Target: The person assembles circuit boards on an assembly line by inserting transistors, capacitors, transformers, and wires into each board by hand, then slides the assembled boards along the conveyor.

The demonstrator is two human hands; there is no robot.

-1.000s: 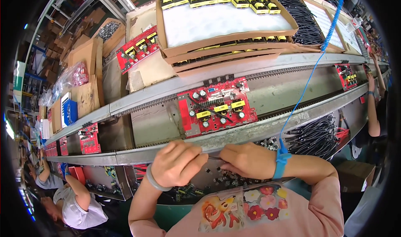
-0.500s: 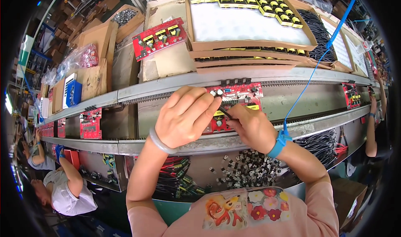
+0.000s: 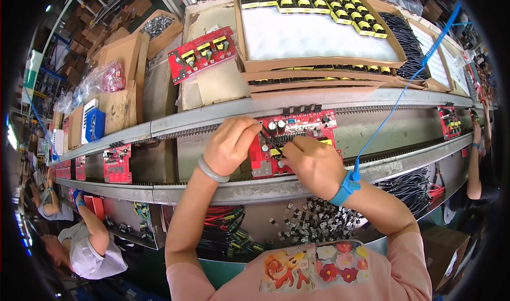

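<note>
A red circuit board lies on the conveyor before me, with black parts along its far edge and round capacitors and yellow-topped transformers on it. Over the board's left edge, my left hand is closed, thumb and fingertips pinching one end of a thin black cable. The cable slants down to my right hand, whose fingers are closed around its other part, low over the board's middle. The right fingertips are partly hidden by the hand itself. A blue strap with a coiled cord circles my right wrist.
Beyond the rail stands a cardboard tray of yellow-topped transformers, beside another red board. Nearer me are loose small components and bundles of black cables. The blue cord crosses the conveyor at right. Other people work at both sides.
My left hand has moved slightly down and left, from over the board's capacitors to its left edge. My right hand has shifted a little down and left. More of the black cable shows between them.
</note>
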